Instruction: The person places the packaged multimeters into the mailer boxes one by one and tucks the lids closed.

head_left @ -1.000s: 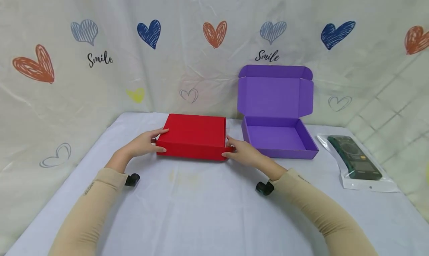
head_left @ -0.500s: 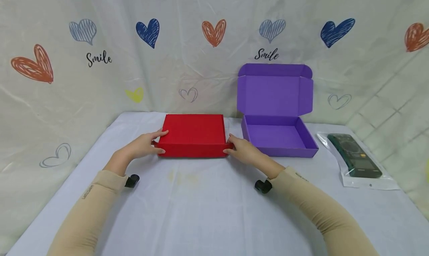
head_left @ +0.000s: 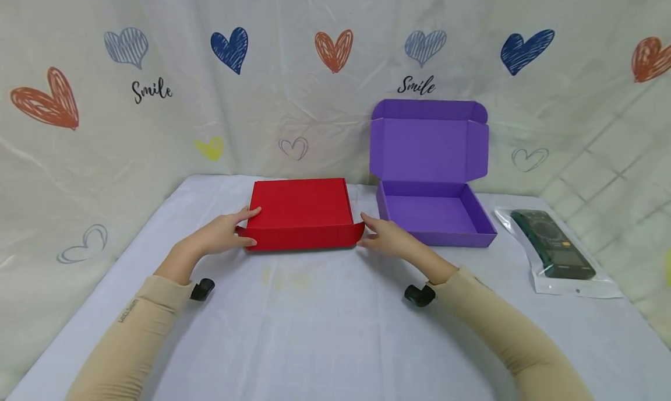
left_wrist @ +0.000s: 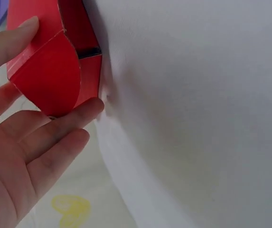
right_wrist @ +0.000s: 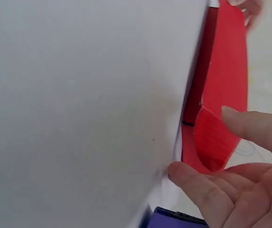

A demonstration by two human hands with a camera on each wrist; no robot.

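You seem to be freeing the front flap (head_left: 301,238) of the red mailer box (head_left: 301,201), though closing it could look alike. The box sits on the table (head_left: 320,331) beside the raised-lid purple mailer box (head_left: 430,150), its side ears jutting out. Your left hand (head_left: 220,234) grips the left front corner, thumb on the flap; your right hand (head_left: 387,239) stands loosely spread about the right ear (head_left: 359,231), contact unclear. Opening calls for clearing both ears, then lifting evenly.
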